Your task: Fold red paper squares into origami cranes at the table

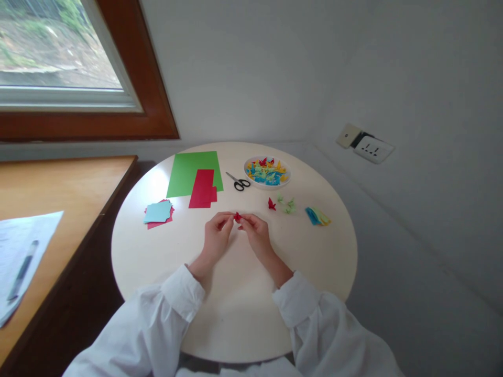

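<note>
A small folded red paper piece (237, 215) is pinched between both my hands above the middle of the round white table (157, 262). My left hand (217, 230) grips its left side with closed fingers. My right hand (254, 230) grips its right side the same way. Both arms wear white sleeves. Just to the right lie a finished red paper figure (271, 204) and pale green paper figures (287, 204).
At the back of the table lie a green sheet (188, 170), a red sheet (203, 189), black scissors (238, 181) and a plate (268, 172) of coloured paper figures. Small square papers (158, 213) sit left, a blue-yellow stack (318, 215) right. A wooden desk (70, 193) stands left.
</note>
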Motion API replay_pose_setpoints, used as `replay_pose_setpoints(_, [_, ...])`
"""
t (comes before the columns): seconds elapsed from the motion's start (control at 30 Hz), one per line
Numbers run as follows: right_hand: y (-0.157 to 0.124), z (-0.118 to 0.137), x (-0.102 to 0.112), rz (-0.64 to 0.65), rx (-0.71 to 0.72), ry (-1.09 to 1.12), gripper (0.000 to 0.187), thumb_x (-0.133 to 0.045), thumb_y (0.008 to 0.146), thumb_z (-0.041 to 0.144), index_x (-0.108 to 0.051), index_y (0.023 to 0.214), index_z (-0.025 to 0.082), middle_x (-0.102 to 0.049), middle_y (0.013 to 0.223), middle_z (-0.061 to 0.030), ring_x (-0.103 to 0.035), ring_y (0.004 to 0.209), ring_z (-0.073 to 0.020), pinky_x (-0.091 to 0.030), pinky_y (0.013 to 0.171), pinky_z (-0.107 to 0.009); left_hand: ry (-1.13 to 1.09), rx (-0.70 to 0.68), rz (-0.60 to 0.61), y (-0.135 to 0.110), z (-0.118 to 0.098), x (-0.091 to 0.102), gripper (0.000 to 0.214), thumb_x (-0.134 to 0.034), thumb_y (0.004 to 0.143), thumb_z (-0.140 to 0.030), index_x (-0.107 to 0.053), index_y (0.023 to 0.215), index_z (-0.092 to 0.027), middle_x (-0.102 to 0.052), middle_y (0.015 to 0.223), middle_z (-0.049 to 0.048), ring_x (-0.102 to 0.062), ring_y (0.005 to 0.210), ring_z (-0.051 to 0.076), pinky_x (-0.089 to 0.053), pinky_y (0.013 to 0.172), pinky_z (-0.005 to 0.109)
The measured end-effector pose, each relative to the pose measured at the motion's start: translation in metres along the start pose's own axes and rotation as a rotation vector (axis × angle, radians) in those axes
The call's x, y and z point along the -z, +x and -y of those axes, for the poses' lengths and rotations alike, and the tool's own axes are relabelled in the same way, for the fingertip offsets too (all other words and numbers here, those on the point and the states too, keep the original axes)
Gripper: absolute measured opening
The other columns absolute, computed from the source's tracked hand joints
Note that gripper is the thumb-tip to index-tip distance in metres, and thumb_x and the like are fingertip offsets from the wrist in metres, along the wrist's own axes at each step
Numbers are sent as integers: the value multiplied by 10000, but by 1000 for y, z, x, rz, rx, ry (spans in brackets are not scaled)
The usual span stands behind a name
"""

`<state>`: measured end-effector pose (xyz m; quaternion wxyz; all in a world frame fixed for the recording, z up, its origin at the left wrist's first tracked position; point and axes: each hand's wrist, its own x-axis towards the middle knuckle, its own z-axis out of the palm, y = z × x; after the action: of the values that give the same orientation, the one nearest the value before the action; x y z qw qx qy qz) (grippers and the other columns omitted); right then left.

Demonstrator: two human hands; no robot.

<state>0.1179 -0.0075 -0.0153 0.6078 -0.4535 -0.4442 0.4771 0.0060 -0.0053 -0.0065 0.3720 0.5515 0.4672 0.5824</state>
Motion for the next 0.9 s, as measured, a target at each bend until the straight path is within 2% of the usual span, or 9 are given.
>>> replay_pose_setpoints(0.2, [0,-4,2,-33,67,-91,150,-587,715,303,-659,713,171,-661,689,-23,-570,646,-140,-458,603,-271,-49,97,-22,1,1,-1,173,-605,727,-291,-689,734,-140,-701,782,67,-625,752,178,-474,730,306])
replay_pose_setpoints(0.37, [2,-8,5,-68,44,-81,154,-579,725,304,-635,664,175,-632,651,-16,-545,615,-133,-442,590,-271,-294,270,-51,3,-1,-1,177,-640,687,-285,-686,724,-118,-702,765,66,-636,765,171,-482,823,347])
replay_pose_setpoints(0.57, [4,-9,4,-101,-50,69,126,-610,692,290,-631,655,171,-622,650,-10,-556,626,-127,-448,600,-265,-545,426,-41,5,-2,-2,154,-662,662,-258,-664,691,-107,-697,733,62,-649,727,147,-473,887,365])
replay_pose_setpoints(0.9, [2,-1,0,-122,-193,342,72,-652,630,244,-628,637,176,-637,646,-9,-580,643,-114,-441,587,-229,-726,562,27,7,-1,-1,106,-611,700,-186,-671,712,-99,-708,780,89,-655,758,140,-490,863,291])
